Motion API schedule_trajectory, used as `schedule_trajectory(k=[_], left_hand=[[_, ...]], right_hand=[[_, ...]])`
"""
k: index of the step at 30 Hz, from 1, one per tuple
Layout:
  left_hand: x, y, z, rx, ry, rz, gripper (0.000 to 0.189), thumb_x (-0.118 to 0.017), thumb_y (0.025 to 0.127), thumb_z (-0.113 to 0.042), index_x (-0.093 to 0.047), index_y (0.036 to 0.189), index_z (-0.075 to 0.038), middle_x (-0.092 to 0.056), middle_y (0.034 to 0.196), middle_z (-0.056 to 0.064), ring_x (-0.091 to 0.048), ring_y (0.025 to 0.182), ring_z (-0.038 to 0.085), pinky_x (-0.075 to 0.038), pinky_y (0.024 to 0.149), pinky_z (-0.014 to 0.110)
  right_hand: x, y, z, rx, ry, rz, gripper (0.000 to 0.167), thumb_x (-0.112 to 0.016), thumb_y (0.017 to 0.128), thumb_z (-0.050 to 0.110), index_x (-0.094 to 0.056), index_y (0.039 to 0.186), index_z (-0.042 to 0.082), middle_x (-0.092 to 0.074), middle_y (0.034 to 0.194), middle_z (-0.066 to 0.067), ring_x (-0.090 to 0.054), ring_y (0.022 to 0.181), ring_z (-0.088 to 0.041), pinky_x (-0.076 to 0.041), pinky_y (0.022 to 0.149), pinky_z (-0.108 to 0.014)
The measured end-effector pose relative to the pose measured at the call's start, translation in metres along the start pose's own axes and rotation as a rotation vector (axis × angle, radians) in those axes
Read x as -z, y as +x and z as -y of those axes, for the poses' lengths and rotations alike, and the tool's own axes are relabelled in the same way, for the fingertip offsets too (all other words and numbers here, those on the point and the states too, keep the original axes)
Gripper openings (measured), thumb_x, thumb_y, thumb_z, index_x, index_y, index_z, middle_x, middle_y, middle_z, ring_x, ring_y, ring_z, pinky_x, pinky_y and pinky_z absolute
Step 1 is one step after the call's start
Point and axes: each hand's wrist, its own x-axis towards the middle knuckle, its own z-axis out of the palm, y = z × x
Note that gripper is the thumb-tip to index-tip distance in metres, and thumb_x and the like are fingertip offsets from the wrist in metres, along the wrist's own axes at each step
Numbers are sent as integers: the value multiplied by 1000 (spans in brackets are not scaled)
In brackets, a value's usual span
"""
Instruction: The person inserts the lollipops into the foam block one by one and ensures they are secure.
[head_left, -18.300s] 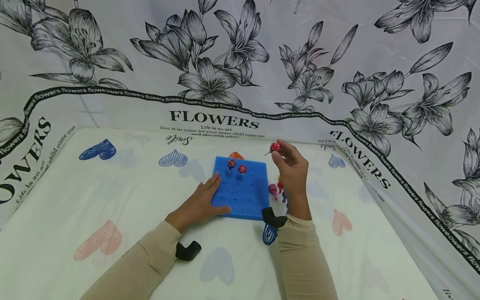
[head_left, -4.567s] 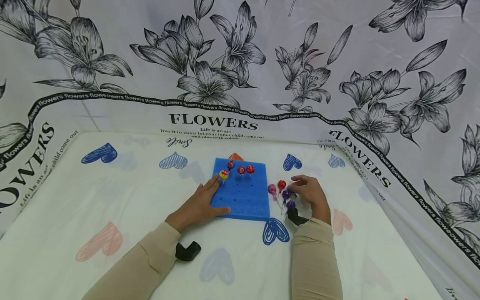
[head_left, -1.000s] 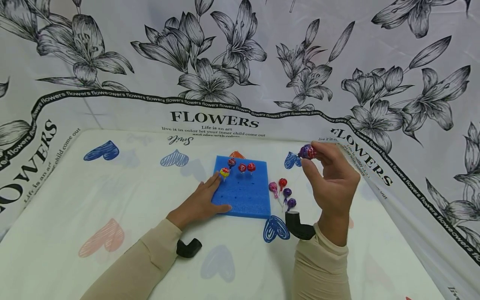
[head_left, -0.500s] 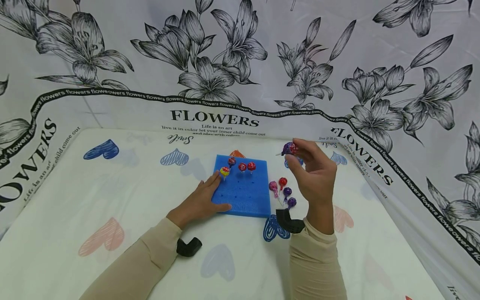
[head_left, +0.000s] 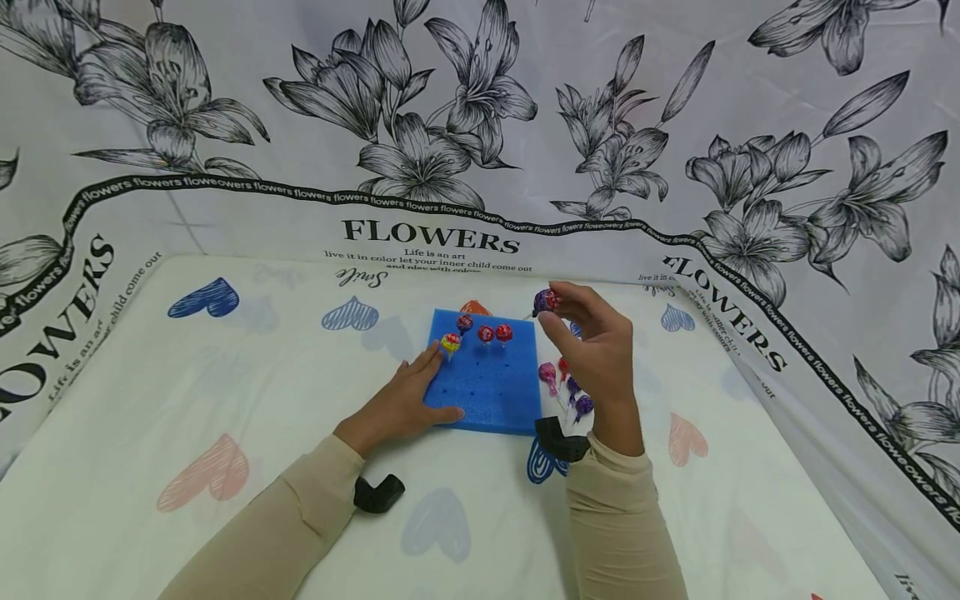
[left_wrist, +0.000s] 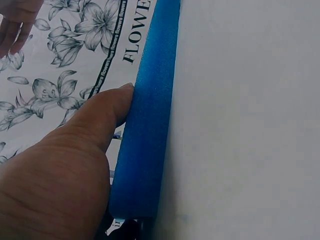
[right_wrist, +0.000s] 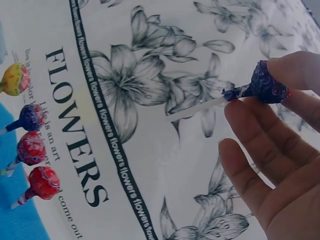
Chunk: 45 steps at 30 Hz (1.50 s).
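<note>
My left hand (head_left: 397,412) rests on the left edge of a blue foam block (head_left: 487,412), fingers straight; in the left wrist view the thumb (left_wrist: 107,107) lies along the block's edge. Up at the block's far right corner, my right hand (head_left: 603,350) pinches a purple-and-red wrapped lollipop (head_left: 545,302) by its head. Its white stick (right_wrist: 197,109) points away from the fingers in the right wrist view. Standing in the block's far part are a yellow lollipop (head_left: 450,342), a dark blue-and-red lollipop (head_left: 465,322) and two red lollipops (head_left: 486,333). Small holes dot the remaining surface.
Right of the block lie loose lollipops: a pink one (head_left: 548,377), a purple one (head_left: 583,405), and others partly covered by the right hand. A heart-print cloth (head_left: 285,383) covers the table. Behind it hangs a flower-print curtain (head_left: 420,158).
Since the oldest frame, the yellow lollipop and a second red one have come to stand in the block. My right hand has picked up the purple-and-red lollipop and moved left; the left hand stays.
</note>
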Motion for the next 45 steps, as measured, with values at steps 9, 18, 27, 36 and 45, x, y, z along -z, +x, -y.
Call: schedule_trajectory(k=[9, 18, 27, 36, 45], left_hand=[[0, 0, 1, -5, -3, -4, 105, -67, 80, -62, -18, 154, -6, -6, 161, 4, -8, 145, 26, -4, 115, 42], [0, 1, 0, 1, 19, 3, 104, -66, 81, -62, -18, 154, -6, -5, 161, 4, -8, 145, 26, -4, 115, 42], [0, 1, 0, 0, 21, 3, 106, -65, 80, -64, -17, 154, -7, -5, 161, 4, -8, 145, 25, -3, 115, 42], [0, 2, 1, 2, 25, -4, 106, -65, 80, -65, -17, 154, -7, -5, 161, 4, -9, 145, 26, -4, 115, 42], [1, 1, -1, 10, 23, -4, 105, -66, 80, -63, -18, 154, -6, -6, 161, 4, -10, 145, 27, -4, 115, 43]], right_hand=[[-16, 2, 7, -143, -70, 102, 32, -65, 84, -14, -60, 116, -14, -64, 106, -24, -64, 90, -34, -52, 88, -44], [-27, -7, -26, -318, -68, 190, 32, -68, 88, -3, -63, 119, -8, -65, 112, -21, -64, 97, -33, -52, 87, -46], [-36, -16, -55, -411, -131, 251, 30, -72, 89, 10, -67, 117, 2, -68, 107, -10, -67, 92, -23, -54, 83, -37], [-43, -20, -64, -434, -175, 292, 29, -71, 89, 11, -68, 117, 5, -69, 105, -5, -67, 91, -18, -54, 82, -34], [-48, -22, -68, -486, -236, 309, 29, -71, 89, 12, -68, 118, 9, -67, 108, -2, -66, 93, -16, -54, 83, -33]])
